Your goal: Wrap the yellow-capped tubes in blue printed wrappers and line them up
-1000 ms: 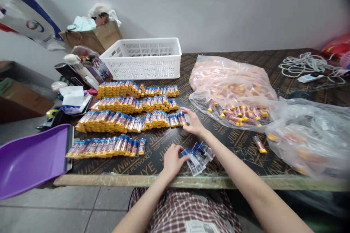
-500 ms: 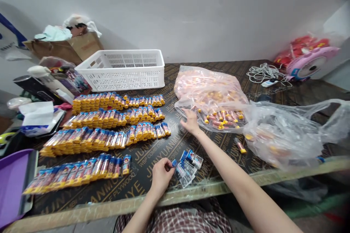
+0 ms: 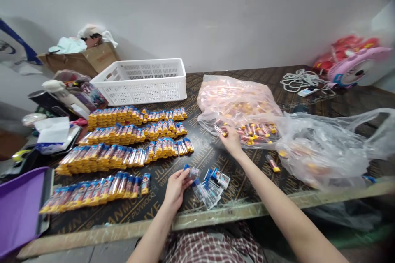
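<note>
"Count them for me?"

"Four rows of filled packs toward the left end of the bench, two plastic bags to the right, one loose tube near the front edge. The sleeve pile overlaps too much to count."

"And the hands?"

"Left hand, by the front edge: fingers pinched on one clear, blue-topped sleeve. Right hand, at the left bag's mouth: fingers closed on one reddish, yellow-ended tube."
</note>
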`<state>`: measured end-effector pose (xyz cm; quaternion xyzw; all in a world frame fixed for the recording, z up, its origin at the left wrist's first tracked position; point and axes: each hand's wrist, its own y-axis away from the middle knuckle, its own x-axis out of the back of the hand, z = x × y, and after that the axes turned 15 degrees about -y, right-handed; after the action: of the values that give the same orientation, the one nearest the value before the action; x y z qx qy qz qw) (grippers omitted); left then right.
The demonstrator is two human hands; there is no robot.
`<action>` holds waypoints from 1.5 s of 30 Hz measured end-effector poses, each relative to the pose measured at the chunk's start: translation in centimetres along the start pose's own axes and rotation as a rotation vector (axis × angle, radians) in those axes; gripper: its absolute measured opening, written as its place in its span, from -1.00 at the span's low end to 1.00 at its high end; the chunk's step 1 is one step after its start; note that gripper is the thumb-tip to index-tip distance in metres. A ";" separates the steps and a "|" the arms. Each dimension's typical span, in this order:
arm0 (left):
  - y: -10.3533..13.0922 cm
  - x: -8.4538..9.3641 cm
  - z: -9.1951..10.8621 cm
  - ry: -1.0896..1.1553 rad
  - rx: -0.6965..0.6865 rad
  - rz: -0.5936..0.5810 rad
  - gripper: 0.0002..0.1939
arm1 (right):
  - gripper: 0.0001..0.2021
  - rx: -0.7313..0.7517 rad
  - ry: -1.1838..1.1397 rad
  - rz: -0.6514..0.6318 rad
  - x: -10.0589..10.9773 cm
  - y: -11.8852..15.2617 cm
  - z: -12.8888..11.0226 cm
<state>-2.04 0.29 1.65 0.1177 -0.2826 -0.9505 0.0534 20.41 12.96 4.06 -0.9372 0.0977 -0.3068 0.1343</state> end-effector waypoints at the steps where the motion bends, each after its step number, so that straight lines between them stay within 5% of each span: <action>1: -0.1 0.1 0.2 0.035 0.015 0.015 -0.71 | -0.81 0.022 -0.057 -0.023 0.2 1.7 -0.7; 8: -0.9 0.2 0.8 0.145 0.042 0.137 -0.67 | -0.78 0.013 -0.595 -0.092 0.6 13.2 -4.3; 12: -0.8 0.3 0.7 0.170 0.027 0.165 -0.63 | -0.71 0.098 -0.543 -0.097 0.0 15.9 -5.4; 20: -0.2 0.0 0.9 0.150 -0.042 0.144 -0.61 | -0.65 0.205 -0.523 -0.213 -0.8 16.3 -6.0; 26: 1.0 -0.6 1.5 0.064 -0.125 -0.019 -0.59 | -0.61 0.233 -0.553 -0.315 -1.5 16.2 -4.8; 35: 3.1 -1.1 1.5 -0.149 -0.050 -0.269 -0.61 | -0.19 0.331 -0.502 -0.398 -1.8 14.5 -4.5; 40: 3.5 -1.2 1.3 -0.182 -0.018 -0.329 -0.59 | -0.12 0.297 -0.651 -0.577 -1.7 14.1 -4.5; 45: 3.6 -1.3 1.1 -0.200 0.000 -0.318 -0.57 | -0.15 0.236 -0.730 -0.584 -1.9 14.5 -4.4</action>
<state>-0.91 -1.92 4.80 0.0660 -0.2642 -0.9539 -0.1260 14.82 -1.05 1.97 -0.9503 -0.2585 0.0082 0.1735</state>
